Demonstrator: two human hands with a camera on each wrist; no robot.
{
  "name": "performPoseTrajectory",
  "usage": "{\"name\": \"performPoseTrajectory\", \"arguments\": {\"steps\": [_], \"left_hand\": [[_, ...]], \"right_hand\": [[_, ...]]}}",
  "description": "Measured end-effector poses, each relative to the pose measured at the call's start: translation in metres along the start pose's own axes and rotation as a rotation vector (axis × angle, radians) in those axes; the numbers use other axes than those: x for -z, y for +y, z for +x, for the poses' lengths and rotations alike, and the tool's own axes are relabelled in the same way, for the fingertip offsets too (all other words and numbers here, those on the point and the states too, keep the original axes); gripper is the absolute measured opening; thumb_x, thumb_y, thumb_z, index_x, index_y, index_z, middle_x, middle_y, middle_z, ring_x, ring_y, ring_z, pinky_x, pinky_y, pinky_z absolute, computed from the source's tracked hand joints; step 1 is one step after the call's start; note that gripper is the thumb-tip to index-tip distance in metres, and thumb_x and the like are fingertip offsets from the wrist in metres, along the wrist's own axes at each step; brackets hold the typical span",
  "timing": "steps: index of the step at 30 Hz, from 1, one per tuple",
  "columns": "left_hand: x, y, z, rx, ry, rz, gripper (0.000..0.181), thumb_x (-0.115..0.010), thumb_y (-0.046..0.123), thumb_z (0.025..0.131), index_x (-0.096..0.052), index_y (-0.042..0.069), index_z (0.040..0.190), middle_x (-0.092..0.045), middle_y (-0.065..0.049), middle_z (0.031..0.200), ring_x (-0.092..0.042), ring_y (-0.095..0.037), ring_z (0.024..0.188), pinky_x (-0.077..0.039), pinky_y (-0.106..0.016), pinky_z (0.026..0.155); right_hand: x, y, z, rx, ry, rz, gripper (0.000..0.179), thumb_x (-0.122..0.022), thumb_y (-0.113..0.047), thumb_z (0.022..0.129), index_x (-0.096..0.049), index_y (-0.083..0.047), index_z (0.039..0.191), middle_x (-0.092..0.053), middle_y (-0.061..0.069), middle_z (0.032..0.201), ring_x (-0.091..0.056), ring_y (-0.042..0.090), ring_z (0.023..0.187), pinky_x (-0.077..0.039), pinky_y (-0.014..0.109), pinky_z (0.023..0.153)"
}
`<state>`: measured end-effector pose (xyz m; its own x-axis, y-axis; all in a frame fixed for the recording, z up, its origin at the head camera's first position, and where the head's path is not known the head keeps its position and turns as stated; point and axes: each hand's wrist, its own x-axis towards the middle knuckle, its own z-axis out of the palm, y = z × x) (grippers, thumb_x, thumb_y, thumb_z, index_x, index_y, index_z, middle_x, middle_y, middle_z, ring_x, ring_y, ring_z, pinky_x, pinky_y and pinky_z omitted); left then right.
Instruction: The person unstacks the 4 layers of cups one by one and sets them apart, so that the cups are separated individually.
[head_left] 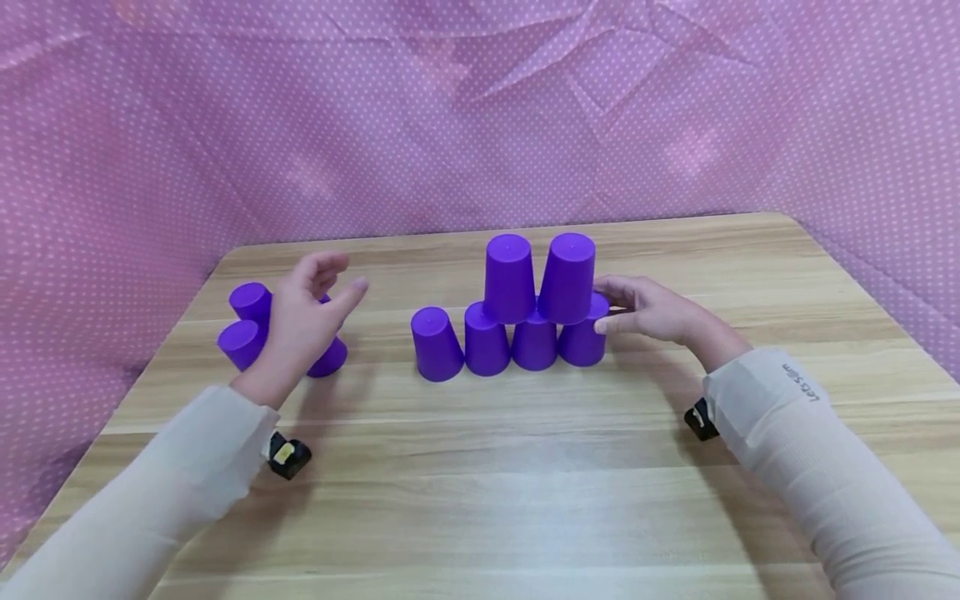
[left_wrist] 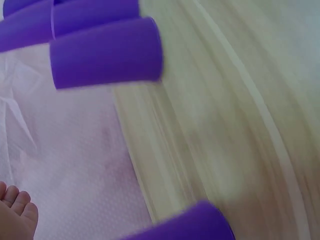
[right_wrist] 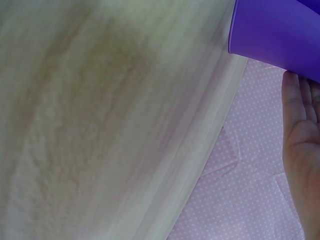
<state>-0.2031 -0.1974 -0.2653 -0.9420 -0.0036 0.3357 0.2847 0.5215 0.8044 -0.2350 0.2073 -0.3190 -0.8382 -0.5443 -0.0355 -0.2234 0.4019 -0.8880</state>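
Several purple cups stand upside down in a row, the leftmost cup (head_left: 437, 346) leaning slightly toward its neighbour. Two more, an upper left cup (head_left: 509, 279) and an upper right cup (head_left: 567, 279), rest across the row's right part. My right hand (head_left: 651, 311) is at the rightmost bottom cup (head_left: 582, 342); in the right wrist view its fingertips (right_wrist: 291, 80) touch a cup's side with fingers extended. My left hand (head_left: 303, 312) hovers empty, thumb apart from fingers, in front of loose cups (head_left: 242, 343) at the left, hiding part of them.
The wooden table (head_left: 480, 492) has its far edge behind the cups. A pink dotted cloth (head_left: 480, 117) hangs along the back and sides. A small black device (head_left: 288, 457) sits at the left wrist, another black device (head_left: 701, 419) at the right.
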Motion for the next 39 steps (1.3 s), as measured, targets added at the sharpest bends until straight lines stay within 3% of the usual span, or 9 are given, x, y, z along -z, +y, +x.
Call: {"name": "performPoseTrajectory", "arguments": {"steps": [5,12,17,24,31,39], "left_hand": [[-0.022,0.009,0.001,-0.014,-0.046,-0.13,0.045,-0.067,0.015,0.085,-0.051,-0.005,0.121,-0.055,-0.018,0.124,-0.049,-0.026,0.121,-0.037,-0.031,0.108],[-0.041,0.021,-0.004,-0.051,-0.142,-0.218,0.043,-0.066,0.008,0.084,-0.05,-0.005,0.122,-0.053,-0.017,0.125,-0.049,-0.024,0.121,-0.037,-0.028,0.107],[-0.051,0.027,-0.006,-0.042,-0.174,-0.306,0.044,-0.065,0.005,0.084,-0.048,-0.006,0.123,-0.052,-0.018,0.126,-0.048,-0.025,0.122,-0.038,-0.028,0.106],[-0.069,0.031,-0.001,0.019,-0.218,-0.429,0.046,-0.066,0.003,0.083,-0.047,-0.005,0.125,-0.05,-0.016,0.129,-0.047,-0.023,0.124,-0.04,-0.03,0.105],[-0.082,0.038,0.003,0.055,-0.308,-0.394,0.057,-0.069,0.009,0.082,-0.043,0.0,0.131,-0.045,-0.012,0.137,-0.042,-0.021,0.129,-0.036,-0.029,0.107],[-0.098,0.046,0.006,0.083,-0.356,-0.341,0.068,-0.073,0.014,0.079,-0.039,0.004,0.137,-0.042,-0.01,0.142,-0.038,-0.019,0.132,-0.034,-0.026,0.108]], "right_hand": [[0.0,0.0,0.0,0.0,-0.002,-0.003,0.056,-0.061,-0.005,0.087,-0.036,0.008,0.135,-0.05,0.024,0.129,-0.05,0.031,0.119,-0.046,0.02,0.094],[0.0,0.0,0.0,0.009,-0.007,-0.007,0.056,-0.061,-0.005,0.087,-0.035,0.009,0.135,-0.049,0.024,0.13,-0.048,0.034,0.12,-0.045,0.021,0.095],[0.0,0.001,0.001,0.01,-0.007,0.0,0.056,-0.061,-0.005,0.087,-0.035,0.008,0.135,-0.05,0.024,0.129,-0.051,0.028,0.117,-0.046,0.019,0.093],[0.001,0.001,0.001,0.012,-0.009,0.007,0.056,-0.062,-0.004,0.087,-0.036,0.008,0.135,-0.051,0.024,0.127,-0.055,0.009,0.109,-0.046,0.019,0.093],[0.001,0.0,0.0,-0.002,-0.003,0.008,0.056,-0.062,-0.005,0.086,-0.037,0.007,0.135,-0.052,0.024,0.126,-0.055,0.008,0.108,-0.046,0.02,0.093],[0.001,0.0,0.0,0.012,-0.001,0.0,0.053,-0.062,-0.005,0.087,-0.039,0.008,0.133,-0.054,0.024,0.123,-0.056,0.007,0.105,-0.047,0.02,0.092]]}}
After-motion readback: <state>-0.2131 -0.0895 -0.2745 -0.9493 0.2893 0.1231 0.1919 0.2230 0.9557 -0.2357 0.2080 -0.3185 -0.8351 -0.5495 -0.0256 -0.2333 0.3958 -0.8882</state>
